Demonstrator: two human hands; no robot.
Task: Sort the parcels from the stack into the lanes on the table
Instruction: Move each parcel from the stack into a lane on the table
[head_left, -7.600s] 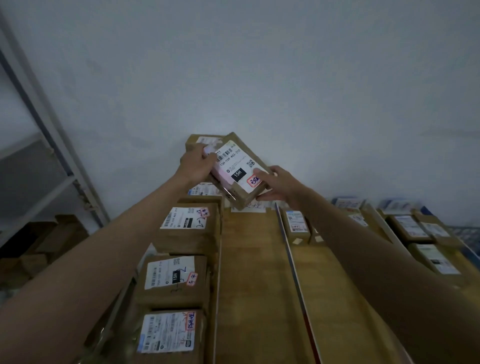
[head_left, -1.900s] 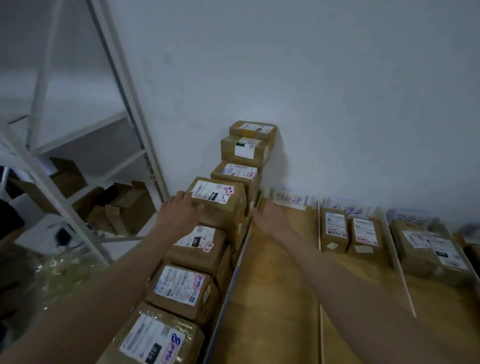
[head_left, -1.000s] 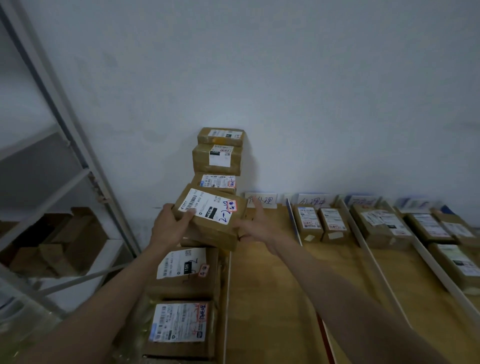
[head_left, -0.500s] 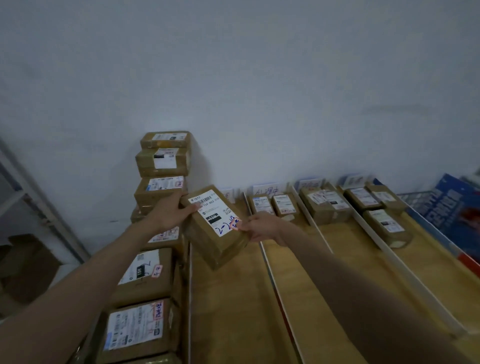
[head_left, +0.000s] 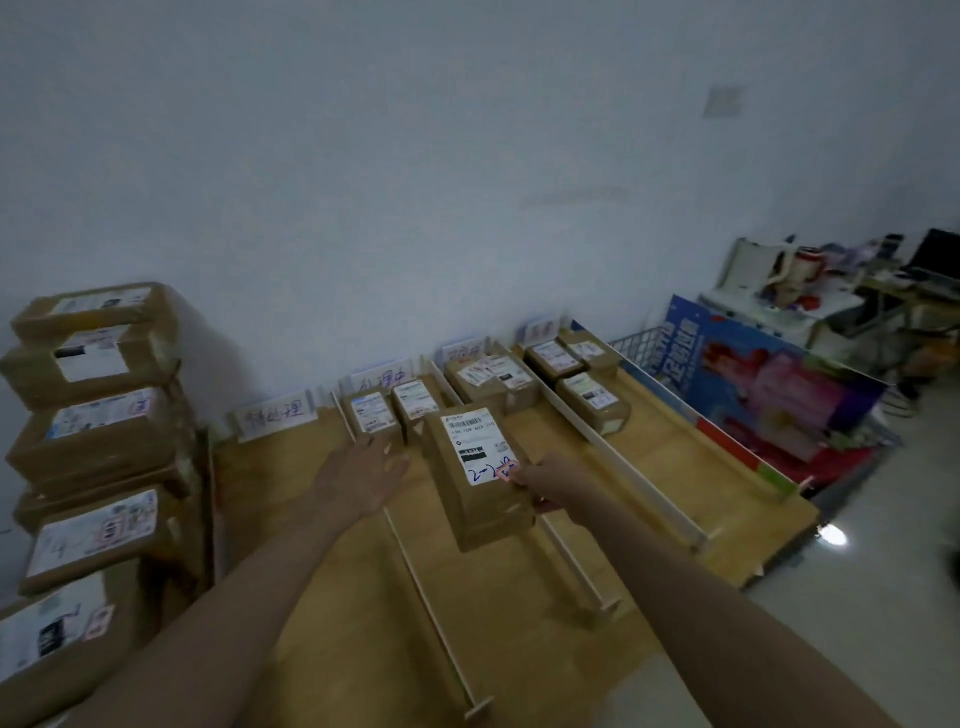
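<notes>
Holding one parcel (head_left: 480, 475) over the table's (head_left: 675, 452) second lane, we grip its near right corner with our right hand (head_left: 545, 480); its long axis runs toward the wall. Our left hand (head_left: 363, 475), fingers spread and empty, hovers just left. The stack (head_left: 98, 441) stands at the table's left edge. Lane labels are too blurred to read.

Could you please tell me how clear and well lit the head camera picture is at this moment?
Head view: dim and bluish; the stack at left is motion-blurred, the held parcel in the right hand sharper, its label partly readable; glare spot on the floor; wide-angle bending at the edges.
</notes>
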